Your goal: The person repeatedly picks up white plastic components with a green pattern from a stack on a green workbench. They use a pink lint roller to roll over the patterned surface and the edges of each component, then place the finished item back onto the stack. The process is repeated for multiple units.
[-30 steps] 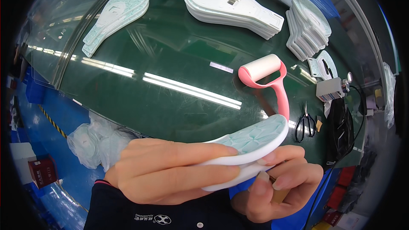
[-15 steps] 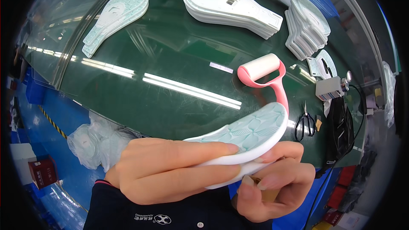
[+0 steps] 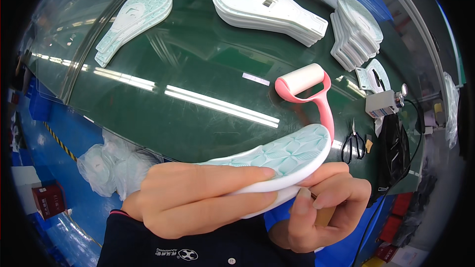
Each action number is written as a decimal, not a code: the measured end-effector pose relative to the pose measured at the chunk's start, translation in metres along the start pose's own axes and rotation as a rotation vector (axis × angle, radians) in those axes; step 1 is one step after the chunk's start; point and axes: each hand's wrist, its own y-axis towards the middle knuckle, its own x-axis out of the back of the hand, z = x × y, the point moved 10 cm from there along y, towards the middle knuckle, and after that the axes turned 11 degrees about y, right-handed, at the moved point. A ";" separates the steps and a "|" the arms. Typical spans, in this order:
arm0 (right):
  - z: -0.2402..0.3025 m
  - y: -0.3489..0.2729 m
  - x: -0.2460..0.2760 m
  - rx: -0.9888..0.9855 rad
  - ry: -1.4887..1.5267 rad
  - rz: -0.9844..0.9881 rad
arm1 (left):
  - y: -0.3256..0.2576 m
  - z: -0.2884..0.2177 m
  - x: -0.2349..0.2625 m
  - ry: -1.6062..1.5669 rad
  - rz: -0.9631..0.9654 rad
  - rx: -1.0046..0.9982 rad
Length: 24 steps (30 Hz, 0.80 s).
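A white plastic panel [image 3: 297,153] with a rounded end and a pale green, leaf-patterned face is held up at the table's near edge. My left hand [image 3: 198,200] grips it, fingers stretched along its side; a second white layer [image 3: 279,199] shows under the upper rim. Beside the rounded end, my right hand [image 3: 329,210] is closed. Its thumb and forefinger pinch a small, thin brown thing [image 3: 313,195] against the lower edge, mostly hidden by the fingers. Just beyond the panel lies a pink-handled lint roller [image 3: 302,80] with a white roll.
Similar panels lie stacked on the green table [image 3: 208,133]: at far left [image 3: 136,20], far middle [image 3: 267,12] and far right [image 3: 357,32]. Black scissors [image 3: 353,143], a white pump bottle [image 3: 382,104] and a black pouch [image 3: 395,153] are on the right. Plastic-wrapped items [image 3: 116,165] sit below the left edge.
My right hand's pinch has shifted slightly up and to the right along the panel's lower edge. The panel has tipped a little, and my left hand keeps its grip.
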 end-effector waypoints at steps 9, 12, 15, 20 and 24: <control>-0.009 -0.002 -0.001 -0.055 -0.011 0.067 | -0.001 0.003 -0.002 0.054 -0.043 0.007; -0.006 -0.002 -0.007 -0.021 -0.008 0.104 | -0.002 0.003 -0.001 0.053 -0.050 0.039; 0.000 -0.002 -0.012 0.061 -0.104 0.140 | -0.003 0.001 0.000 0.063 0.000 -0.001; -0.010 0.000 0.011 0.047 0.190 -0.106 | -0.008 0.014 -0.006 -0.157 0.080 0.087; -0.003 -0.002 0.008 0.034 0.160 -0.111 | -0.007 0.019 -0.012 -0.324 0.202 0.138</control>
